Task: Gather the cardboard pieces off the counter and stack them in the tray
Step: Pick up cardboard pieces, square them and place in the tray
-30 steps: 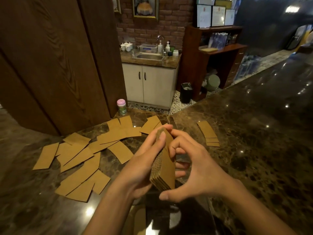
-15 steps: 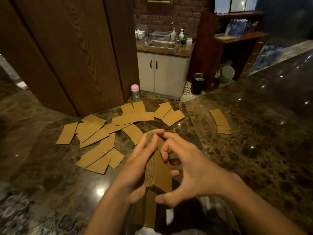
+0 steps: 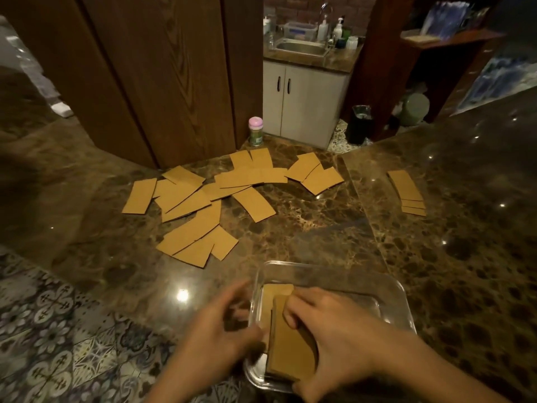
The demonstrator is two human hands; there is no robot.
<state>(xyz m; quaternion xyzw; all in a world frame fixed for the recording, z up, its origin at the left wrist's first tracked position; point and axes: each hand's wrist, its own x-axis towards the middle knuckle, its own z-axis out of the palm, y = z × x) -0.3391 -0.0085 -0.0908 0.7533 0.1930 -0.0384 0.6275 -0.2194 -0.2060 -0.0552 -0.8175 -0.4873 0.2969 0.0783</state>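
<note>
- Stack of cardboard pieces [image 3: 290, 350] sits low in the clear tray [image 3: 401, 292], on its left side, over a flat piece already lying there.
- Right hand [image 3: 334, 338] holds the stack from above, thumb at the near end and fingers curled over the far end, probably so the pieces stay squared as they settle.
- Left hand [image 3: 215, 330] is blurred just outside the tray's left wall, fingers loosely spread and gripping nothing I can make out; whether it touches the wall I cannot tell. It looks placed to steady the tray or the stack's side.
- Beyond the tray, many loose pieces [image 3: 191, 199] lie overlapping on the counter [image 3: 305, 228], well apart from both hands.
- A small pile [image 3: 408, 193] lies off to the right, also not yet gathered.
</note>
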